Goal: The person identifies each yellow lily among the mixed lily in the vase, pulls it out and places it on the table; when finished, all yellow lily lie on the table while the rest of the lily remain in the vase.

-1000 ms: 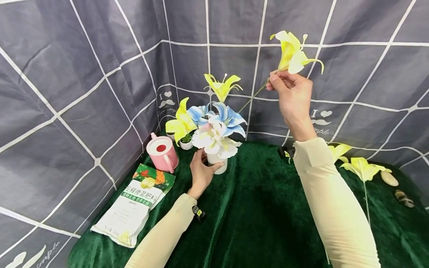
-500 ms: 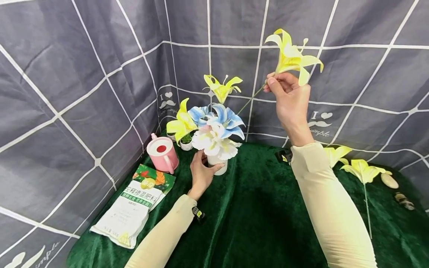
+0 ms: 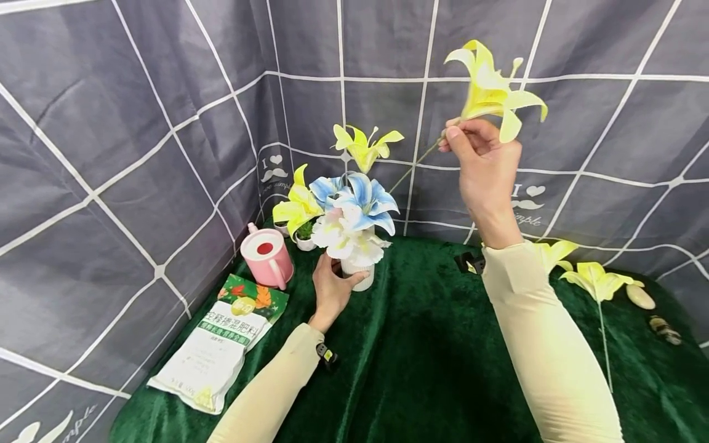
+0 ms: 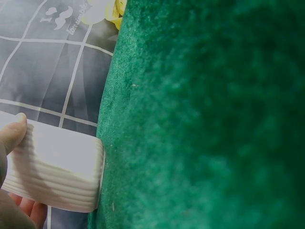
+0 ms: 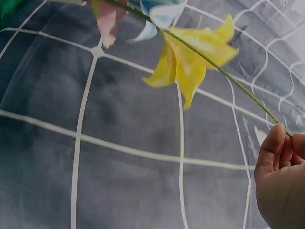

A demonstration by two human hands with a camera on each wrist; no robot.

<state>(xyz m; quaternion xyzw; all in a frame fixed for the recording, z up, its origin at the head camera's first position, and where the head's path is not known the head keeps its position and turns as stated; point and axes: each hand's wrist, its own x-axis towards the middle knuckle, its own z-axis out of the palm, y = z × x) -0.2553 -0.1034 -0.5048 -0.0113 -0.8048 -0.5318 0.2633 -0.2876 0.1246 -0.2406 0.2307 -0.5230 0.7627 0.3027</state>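
My left hand (image 3: 331, 289) grips a small ribbed white vase (image 3: 362, 278) standing on green velvet. Thumb and fingers wrap its side in the left wrist view, where the vase (image 4: 57, 162) shows plainly. Out of it rise white flowers (image 3: 350, 237), blue lilies (image 3: 365, 202) and two yellow lilies, one upright (image 3: 367, 147), the other leaning left (image 3: 298, 206). Up at the right, my right hand (image 3: 487, 169) pinches the stem of a yellow lily (image 3: 493, 92) just below its bloom. That stem (image 5: 224, 71) slants down behind the blue petals; its lower end is hidden.
A pink watering can (image 3: 268, 258) stands left of the vase, with small potted plants (image 3: 304, 237) behind. Nearer lies a white and green fertilizer bag (image 3: 218, 344). At right lie more yellow lilies (image 3: 598, 282), a pale stone (image 3: 640, 296) and a striped object (image 3: 664, 330). Grey gridded cloth (image 3: 388, 37) hangs behind.
The lily in my right hand has turned slightly, its bloom facing more to the right and a little higher. My left hand keeps hold of the vase, nearly unmoved.
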